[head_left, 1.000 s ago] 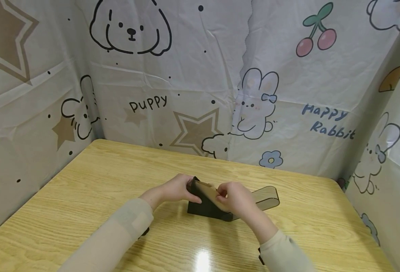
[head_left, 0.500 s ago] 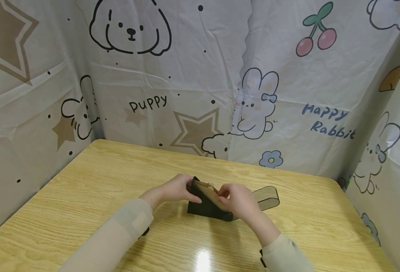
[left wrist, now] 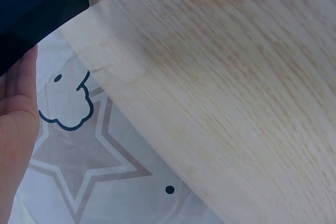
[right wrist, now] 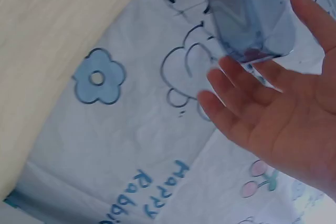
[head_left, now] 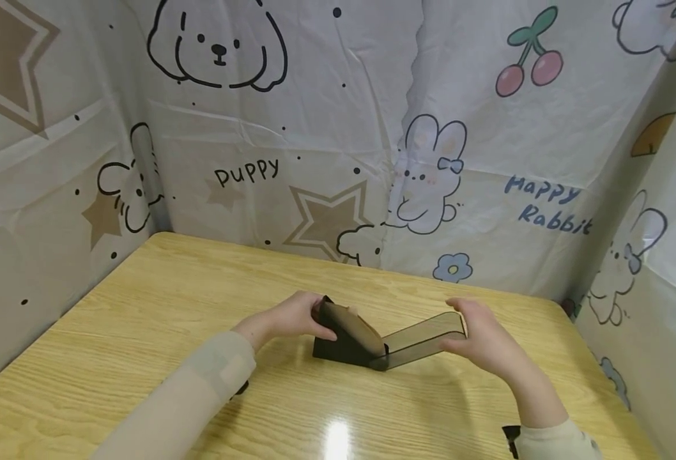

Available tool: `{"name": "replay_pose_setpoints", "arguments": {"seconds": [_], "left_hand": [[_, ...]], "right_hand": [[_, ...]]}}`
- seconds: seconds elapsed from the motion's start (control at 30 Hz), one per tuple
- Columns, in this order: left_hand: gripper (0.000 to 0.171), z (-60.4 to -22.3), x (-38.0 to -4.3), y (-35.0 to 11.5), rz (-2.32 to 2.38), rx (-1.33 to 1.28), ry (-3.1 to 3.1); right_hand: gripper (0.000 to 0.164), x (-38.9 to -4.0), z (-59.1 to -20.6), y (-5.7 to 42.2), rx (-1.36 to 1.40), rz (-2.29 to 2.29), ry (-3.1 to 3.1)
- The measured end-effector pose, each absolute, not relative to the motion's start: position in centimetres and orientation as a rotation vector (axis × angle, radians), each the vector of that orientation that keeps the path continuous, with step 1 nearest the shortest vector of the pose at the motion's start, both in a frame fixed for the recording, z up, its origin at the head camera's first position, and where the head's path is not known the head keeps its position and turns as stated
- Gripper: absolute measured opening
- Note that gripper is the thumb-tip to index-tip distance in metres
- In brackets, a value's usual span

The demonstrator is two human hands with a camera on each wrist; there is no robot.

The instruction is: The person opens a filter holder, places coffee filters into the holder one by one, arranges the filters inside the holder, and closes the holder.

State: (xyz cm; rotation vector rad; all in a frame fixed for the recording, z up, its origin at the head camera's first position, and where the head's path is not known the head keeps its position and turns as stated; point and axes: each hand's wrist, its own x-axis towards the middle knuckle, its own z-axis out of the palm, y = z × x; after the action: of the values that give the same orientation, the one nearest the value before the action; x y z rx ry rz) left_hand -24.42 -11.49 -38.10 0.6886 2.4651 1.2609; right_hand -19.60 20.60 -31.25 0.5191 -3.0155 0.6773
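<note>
A black box [head_left: 346,342] with a hinged, see-through smoky lid [head_left: 424,338] stands on the table, its lid swung out to the right. Something flat and tan [head_left: 363,324] shows in its opening; its kind is unclear. My left hand [head_left: 300,316] grips the box's upper left end, thumb on the near side. In the left wrist view, that hand [left wrist: 18,124] lies under a dark corner of the box [left wrist: 44,19]. At the lid's free end, my right hand [head_left: 482,335] has thumb and fingers spread around it. The right wrist view shows the fingers [right wrist: 247,98] extended beside the lid's edge [right wrist: 252,35].
The wood-grain table [head_left: 229,275] spreads around the box. A printed cloth [head_left: 315,128] hangs along the back and both sides, meeting the table's far edge. Dark straps show at both wrists.
My right hand has left the tan contents and moved right to the lid's free end, its fingers spreading. The left hand keeps its grip on the box. The head view has shifted slightly.
</note>
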Motion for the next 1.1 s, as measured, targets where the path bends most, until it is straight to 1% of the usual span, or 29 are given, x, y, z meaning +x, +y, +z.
{"name": "replay_pose_setpoints", "arguments": {"seconds": [0.07,0.2,0.27,0.47,0.77,0.97,1.1], "left_hand": [[0.024,-38.2,-24.4,-11.6,1.258,0.681,2.465],[0.025,-38.4,-24.3,-11.7,1.245,0.683,2.480],[0.026,-38.5,-24.3,-11.7,1.231,0.680,2.488],[0.026,-38.7,-24.2,-11.7,1.226,0.657,2.486],[0.028,-38.9,-24.1,-11.5,1.294,0.697,2.428],[0.028,-38.7,-24.0,-11.3,1.272,0.691,2.466],[0.028,-38.6,-23.8,-11.3,1.273,0.685,2.472]], "right_hand": [[0.064,-20.0,-31.8,21.5,0.540,0.770,-3.069],[0.048,-20.8,-32.8,22.3,0.548,1.010,-3.078],[0.045,-21.1,-33.1,22.3,0.550,1.090,-3.053],[0.050,-21.5,-33.0,20.3,0.604,1.260,-2.959],[0.043,-21.7,-34.4,15.4,0.602,1.485,-2.819],[0.037,-21.9,-35.6,13.1,0.566,1.413,-2.843],[0.042,-21.9,-36.2,12.2,0.578,1.348,-2.864]]}}
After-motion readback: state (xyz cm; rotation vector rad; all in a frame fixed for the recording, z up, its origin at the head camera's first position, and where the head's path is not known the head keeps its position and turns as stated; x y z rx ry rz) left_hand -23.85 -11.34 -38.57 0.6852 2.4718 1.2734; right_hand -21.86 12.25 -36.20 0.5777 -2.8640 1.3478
